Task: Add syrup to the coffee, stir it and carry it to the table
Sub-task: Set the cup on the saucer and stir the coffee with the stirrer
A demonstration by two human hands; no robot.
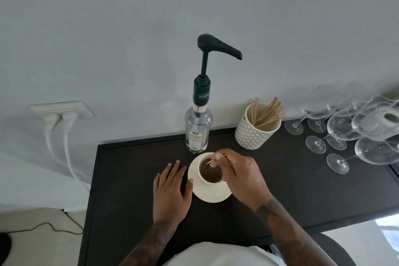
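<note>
One "TEISSEIRE"-labelled syrup bottle [198, 127]

Cream cup [204, 176] and saucer [210, 194], dark counter [280, 179], green pump [216, 49], white-grey diamond-patterned pot [254, 134] (tan sticks [267, 114]).

Soft, even daylight; wide-angle warp.

Diffuse light, no hard shadows; wall [129, 28] reads flat grey-blue w/ mild vignetting toward corners. Bright overexposed patch at lower right edge. Dark table [302, 190] shows almost no sheen. Wine glasses [349, 127] at right edge stretched & tilted by lens distortion, faint highlights on bowls. Center fairly sharp; slight softness / compression smear overall, esp. at frame edges.
</note>
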